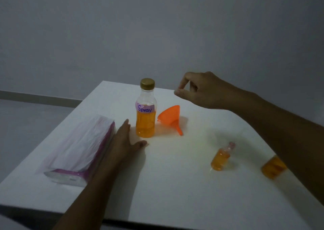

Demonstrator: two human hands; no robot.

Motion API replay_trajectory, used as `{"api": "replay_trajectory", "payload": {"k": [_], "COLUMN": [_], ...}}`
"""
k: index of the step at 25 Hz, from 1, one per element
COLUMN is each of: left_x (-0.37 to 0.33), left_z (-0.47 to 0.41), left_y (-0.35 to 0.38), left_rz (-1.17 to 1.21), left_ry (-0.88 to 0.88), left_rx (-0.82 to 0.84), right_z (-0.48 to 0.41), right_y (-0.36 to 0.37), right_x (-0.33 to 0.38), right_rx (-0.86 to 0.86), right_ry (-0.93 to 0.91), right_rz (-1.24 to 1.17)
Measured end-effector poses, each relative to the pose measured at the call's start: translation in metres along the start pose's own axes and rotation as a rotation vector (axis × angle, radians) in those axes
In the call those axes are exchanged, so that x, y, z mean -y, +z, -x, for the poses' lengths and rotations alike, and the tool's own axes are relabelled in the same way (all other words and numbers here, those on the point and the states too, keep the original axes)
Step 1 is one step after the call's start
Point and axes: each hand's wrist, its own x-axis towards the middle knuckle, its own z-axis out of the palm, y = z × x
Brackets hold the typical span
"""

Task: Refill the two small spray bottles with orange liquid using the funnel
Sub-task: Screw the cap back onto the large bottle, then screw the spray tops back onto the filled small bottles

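Your left hand (125, 138) lies flat and empty on the white worktop (175, 186) beside the gold-capped clear plastic bottle of orange liquid (145, 110); your right hand (196, 89) hovers pinched, empty; grip its light, probably slippery body mid-height; the orange plastic funnel (171, 118) lies tipped beside it

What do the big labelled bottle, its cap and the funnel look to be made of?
Tall clear bottle labelled "Spray": likely glossy transparent plastic, orange liquid showing through. Its gold screw cap: metal or metallic-coated plastic, unclear. Orange cone funnel: translucent plastic, casting an orange glow on the table.
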Motion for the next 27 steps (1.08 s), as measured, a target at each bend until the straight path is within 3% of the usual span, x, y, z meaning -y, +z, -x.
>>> {"api": "replay_trajectory", "payload": {"k": [3,5,7,10,13,17,22,27], "left_x": [-0.014,-0.035,-0.059,-0.090,-0.108,-0.114,-0.122,-0.122], "left_z": [0.030,0.051,0.073,0.092,0.091,0.082,0.078,0.069], "left_y": [0.009,0.024,0.045,0.083,0.113,0.135,0.152,0.150], "left_rz": [-0.237,-0.188,-0.121,-0.022,0.045,0.104,0.131,0.129], "left_ry": [0.046,0.213,0.339,0.319,0.238,0.179,0.283,0.300], "left_rx": [-0.198,-0.219,-0.146,0.056,0.175,0.240,0.271,0.184], "right_z": [0.069,0.112,0.149,0.185,0.196,0.179,0.146,0.148], "right_y": [-0.005,0.002,0.015,0.045,0.075,0.100,0.118,0.107], "right_x": [-0.027,-0.044,-0.059,-0.073,-0.088,-0.110,-0.123,-0.121], "right_rx": [-0.058,-0.150,-0.280,-0.380,-0.336,-0.235,-0.347,-0.406], "right_ry": [0.005,0.070,0.146,0.280,0.488,0.668,0.693,0.581], "right_rz": [-0.126,-0.205,-0.262,-0.341,-0.400,-0.301,-0.313,-0.364]}}
